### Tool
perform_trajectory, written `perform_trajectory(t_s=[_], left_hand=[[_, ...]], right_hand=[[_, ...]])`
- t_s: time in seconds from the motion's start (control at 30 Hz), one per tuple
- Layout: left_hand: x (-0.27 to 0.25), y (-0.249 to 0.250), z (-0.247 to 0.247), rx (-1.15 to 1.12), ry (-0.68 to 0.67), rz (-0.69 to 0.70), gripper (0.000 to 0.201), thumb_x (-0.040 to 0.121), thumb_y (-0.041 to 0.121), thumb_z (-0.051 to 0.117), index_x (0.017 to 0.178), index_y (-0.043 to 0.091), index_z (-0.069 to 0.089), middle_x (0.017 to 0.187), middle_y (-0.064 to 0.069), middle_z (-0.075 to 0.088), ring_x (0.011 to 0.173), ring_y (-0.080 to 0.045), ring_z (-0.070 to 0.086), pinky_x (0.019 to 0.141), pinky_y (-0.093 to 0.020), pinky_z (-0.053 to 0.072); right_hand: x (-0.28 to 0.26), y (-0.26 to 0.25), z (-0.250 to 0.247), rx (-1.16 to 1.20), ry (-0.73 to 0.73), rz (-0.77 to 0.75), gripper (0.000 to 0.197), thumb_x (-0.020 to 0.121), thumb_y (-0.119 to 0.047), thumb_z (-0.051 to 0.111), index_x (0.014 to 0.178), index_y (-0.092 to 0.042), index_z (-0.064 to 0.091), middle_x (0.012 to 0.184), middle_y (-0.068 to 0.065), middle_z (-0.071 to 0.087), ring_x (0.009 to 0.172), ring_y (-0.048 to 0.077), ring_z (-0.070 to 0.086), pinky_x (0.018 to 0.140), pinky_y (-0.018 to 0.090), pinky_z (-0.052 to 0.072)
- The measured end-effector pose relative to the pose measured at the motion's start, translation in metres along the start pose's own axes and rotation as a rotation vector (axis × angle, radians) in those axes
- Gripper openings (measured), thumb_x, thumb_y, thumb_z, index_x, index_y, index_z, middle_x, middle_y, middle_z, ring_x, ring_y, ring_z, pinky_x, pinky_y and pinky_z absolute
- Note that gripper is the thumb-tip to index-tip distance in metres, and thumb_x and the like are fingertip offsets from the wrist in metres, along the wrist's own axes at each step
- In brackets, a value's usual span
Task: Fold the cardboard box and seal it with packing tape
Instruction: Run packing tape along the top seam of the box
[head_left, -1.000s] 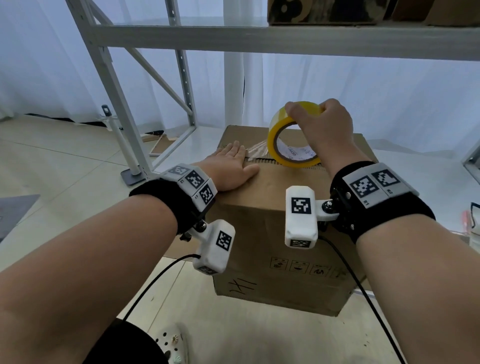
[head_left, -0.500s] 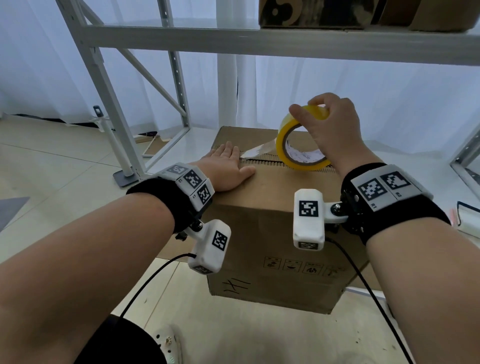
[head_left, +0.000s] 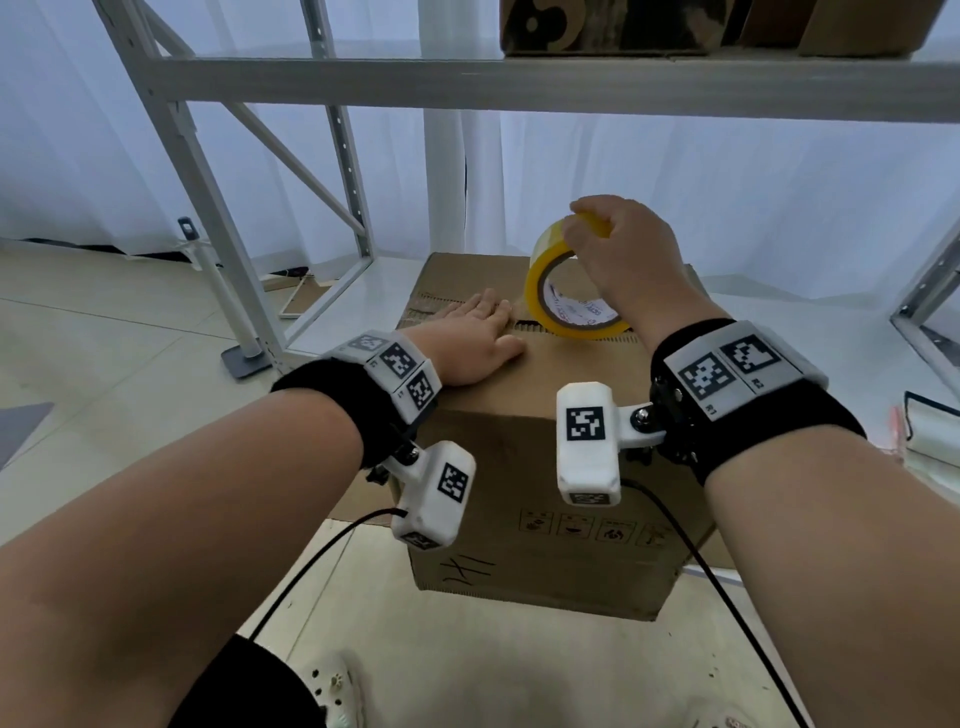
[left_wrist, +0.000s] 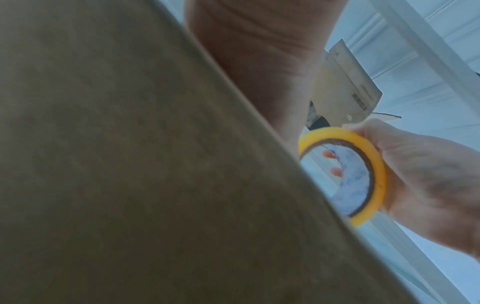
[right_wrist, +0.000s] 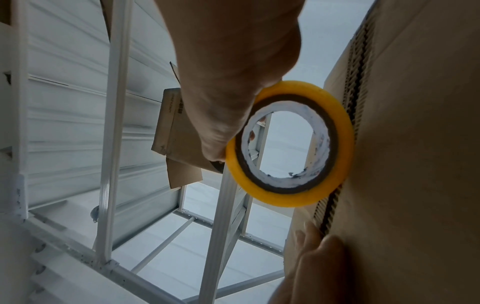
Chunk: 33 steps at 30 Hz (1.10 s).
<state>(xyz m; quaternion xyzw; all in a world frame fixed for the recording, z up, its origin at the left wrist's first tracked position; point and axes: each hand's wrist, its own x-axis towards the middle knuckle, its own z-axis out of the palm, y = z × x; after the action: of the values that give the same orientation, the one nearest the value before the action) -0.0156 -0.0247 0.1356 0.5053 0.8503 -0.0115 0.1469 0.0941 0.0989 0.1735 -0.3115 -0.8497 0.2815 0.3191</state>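
The box (head_left: 524, 467) stands on the floor with its top flaps folded shut, and the seam (head_left: 597, 335) between them runs left to right across the top, its corrugated edges showing. The tape (head_left: 566, 291) stands on edge on that seam, near the middle, its hole facing the camera in the head view. So the seam's long axis is the line the roll has to follow, and the untaped stretch lies to the right of the roll, on the right hand's own side.

The right hand (head_left: 628, 265) grips the roll from above, fingers (left_wrist: 335, 170) hooked into the core and thumb over the yellow rim. The left hand (head_left: 467, 343) lies flat on the left part of the top with straight fingers reaching the seam just beside the roll. It holds nothing; I judge it is pinning down the tape's start, though the clear strip itself is hard to make out.

Writing: the core's white liner carries print too small to read. The box front has a row of handling symbols (head_left: 587, 525) and a hand-drawn scrawl (head_left: 465, 569) I cannot decipher. Another box (right_wrist: 174, 131) on the shelf (head_left: 519, 83) above shows printed characters, illegible here. Each wristband (head_left: 727, 369) bears square coded markers.
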Motion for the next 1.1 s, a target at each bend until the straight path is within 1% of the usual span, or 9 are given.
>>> perform_trajectory(t_s=[0.17, 0.33, 0.43, 0.53, 0.63, 0.73, 0.8, 0.97, 1.1], left_hand=[[-0.008, -0.031, -0.005, 0.016, 0.021, 0.041, 0.050, 0.102, 0.043, 0.016, 0.151, 0.032, 0.008, 0.159, -0.005, -0.003, 0.146, -0.019, -0.002, 0.116, -0.036, -0.002], [-0.022, -0.047, -0.011, -0.046, 0.101, -0.010, 0.050, 0.104, 0.038, 0.017, 0.148, 0.021, 0.031, 0.156, -0.003, 0.022, 0.142, -0.021, 0.023, 0.114, -0.031, 0.015], [-0.023, -0.059, -0.015, 0.003, 0.247, -0.096, 0.052, 0.103, 0.034, 0.023, 0.109, 0.003, 0.063, 0.105, -0.016, 0.061, 0.099, -0.028, 0.054, 0.082, -0.032, 0.038], [-0.023, -0.060, -0.014, 0.006, 0.352, -0.145, 0.051, 0.100, 0.032, 0.029, 0.066, 0.003, 0.056, 0.065, -0.007, 0.049, 0.074, -0.025, 0.050, 0.064, -0.029, 0.031], [-0.019, -0.044, -0.009, 0.033, 0.380, -0.092, 0.049, 0.099, 0.031, 0.031, 0.073, 0.004, 0.061, 0.066, -0.007, 0.051, 0.071, -0.022, 0.052, 0.059, -0.029, 0.034], [-0.007, -0.011, -0.002, -0.042, 0.344, -0.009, 0.050, 0.100, 0.037, 0.030, 0.088, 0.006, 0.068, 0.080, -0.009, 0.063, 0.080, -0.021, 0.059, 0.076, -0.031, 0.045], [0.001, 0.006, 0.001, -0.062, 0.330, 0.019, 0.052, 0.100, 0.041, 0.028, 0.095, 0.008, 0.069, 0.080, -0.007, 0.063, 0.079, -0.018, 0.059, 0.074, -0.028, 0.043], [0.003, -0.029, -0.008, -0.099, 0.346, -0.030, 0.047, 0.099, 0.033, 0.030, 0.099, 0.006, 0.068, 0.095, -0.013, 0.064, 0.086, -0.024, 0.057, 0.080, -0.034, 0.046], [-0.005, -0.054, -0.010, -0.093, 0.402, -0.110, 0.046, 0.098, 0.034, 0.033, 0.100, 0.008, 0.070, 0.101, -0.014, 0.065, 0.080, -0.020, 0.051, 0.059, -0.024, 0.035]], right_hand=[[-0.002, -0.004, -0.001, -0.001, 0.009, 0.010, 0.040, 0.094, -0.037, 0.046, 0.131, -0.025, 0.057, 0.135, 0.000, 0.054, 0.123, 0.020, 0.049, 0.102, 0.041, 0.042], [-0.003, -0.002, -0.001, 0.011, 0.013, 0.016, 0.040, 0.095, -0.036, 0.044, 0.132, -0.025, 0.056, 0.136, 0.001, 0.055, 0.124, 0.021, 0.049, 0.101, 0.039, 0.042], [-0.004, -0.001, -0.003, 0.053, 0.014, 0.016, 0.040, 0.095, -0.036, 0.045, 0.132, -0.026, 0.056, 0.136, -0.001, 0.054, 0.125, 0.020, 0.048, 0.103, 0.039, 0.040], [-0.006, 0.001, -0.005, 0.079, 0.010, 0.013, 0.040, 0.095, -0.036, 0.045, 0.132, -0.025, 0.057, 0.137, -0.002, 0.053, 0.126, 0.019, 0.047, 0.105, 0.039, 0.039], [-0.007, 0.002, -0.005, 0.076, 0.018, 0.020, 0.040, 0.095, -0.037, 0.044, 0.132, -0.027, 0.056, 0.137, -0.003, 0.053, 0.126, 0.018, 0.046, 0.103, 0.039, 0.039], [-0.007, -0.001, -0.002, 0.031, 0.026, 0.014, 0.040, 0.095, -0.038, 0.044, 0.131, -0.027, 0.056, 0.136, -0.002, 0.054, 0.126, 0.020, 0.046, 0.103, 0.042, 0.040], [-0.007, -0.005, 0.001, -0.036, 0.026, 0.002, 0.040, 0.095, -0.040, 0.044, 0.131, -0.028, 0.056, 0.134, -0.001, 0.054, 0.125, 0.023, 0.046, 0.103, 0.045, 0.039], [-0.004, -0.006, 0.001, -0.082, 0.015, 0.012, 0.040, 0.095, -0.040, 0.043, 0.131, -0.026, 0.055, 0.132, 0.002, 0.054, 0.121, 0.025, 0.048, 0.100, 0.047, 0.041], [0.000, 0.001, 0.000, -0.011, 0.022, 0.024, 0.041, 0.093, -0.040, 0.042, 0.129, -0.025, 0.056, 0.129, 0.002, 0.056, 0.119, 0.024, 0.049, 0.099, 0.046, 0.044]])
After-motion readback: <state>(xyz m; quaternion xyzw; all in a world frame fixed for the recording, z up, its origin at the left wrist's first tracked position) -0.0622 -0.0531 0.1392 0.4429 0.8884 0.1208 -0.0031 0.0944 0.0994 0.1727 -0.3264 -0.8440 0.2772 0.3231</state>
